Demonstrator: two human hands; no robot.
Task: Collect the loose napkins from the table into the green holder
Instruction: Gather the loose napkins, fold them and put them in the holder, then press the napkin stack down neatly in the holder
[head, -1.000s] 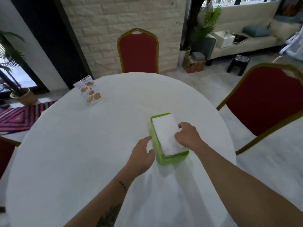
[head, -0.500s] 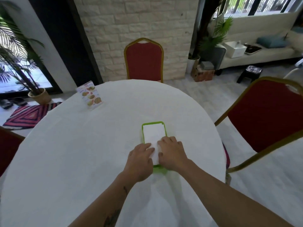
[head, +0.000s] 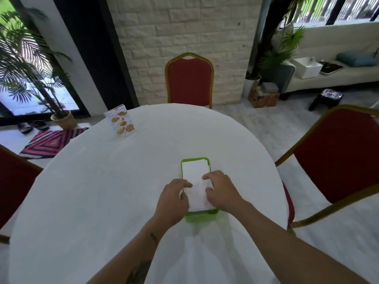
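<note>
A green holder (head: 200, 216) lies on the round white table (head: 102, 191), filled with a stack of white napkins (head: 194, 171). My left hand (head: 174, 199) rests on the holder's left side, fingertips on the napkins' left edge. My right hand (head: 221, 191) rests on the right side, fingers curled over the stack's right edge. Both hands press on the near half of the stack. The holder's near sides are hidden under my hands. No loose napkins show on the cloth.
A menu card (head: 121, 124) stands at the table's far left. Red chairs with gold frames stand at the far side (head: 189, 80), the right (head: 338, 154) and the left (head: 12, 181). A potted palm (head: 61, 119) and striped rug (head: 51, 142) are on the floor left.
The holder has turned square to me and sits nearer the centre of view. My hands moved from its near end to either side of the napkin stack, slightly apart.
</note>
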